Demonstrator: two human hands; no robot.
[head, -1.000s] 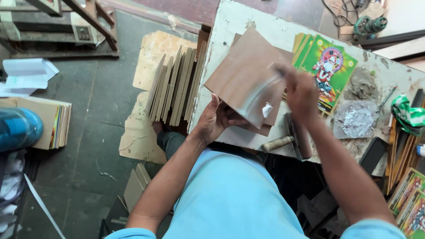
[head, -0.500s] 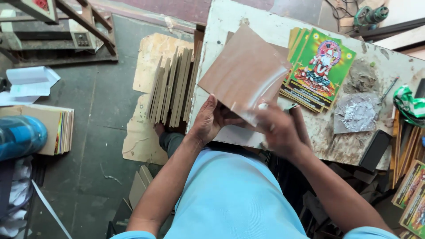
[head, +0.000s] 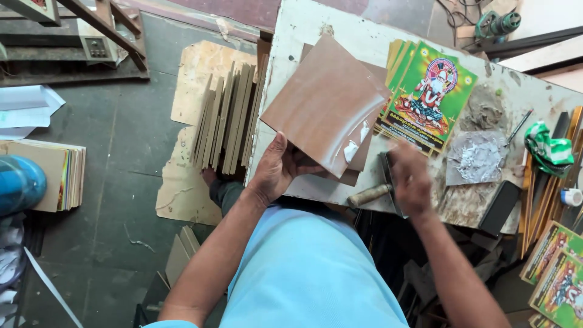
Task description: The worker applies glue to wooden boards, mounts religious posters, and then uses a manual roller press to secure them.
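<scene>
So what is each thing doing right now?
Brown board: tilted, held up by left hand.
Right hand: blurred, over the hammer.
Hammer: lying on workbench.
Picture prints: stacked flat.
Upright boards: leaning beside bench.

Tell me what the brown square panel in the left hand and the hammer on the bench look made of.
The brown panel looks like thin hardboard or laminated board: flat, matte brown, with a glossy streak, perhaps glue or film. The hammer seems to have a worn wooden handle and dark metal head, though the right hand blurs it.
</scene>
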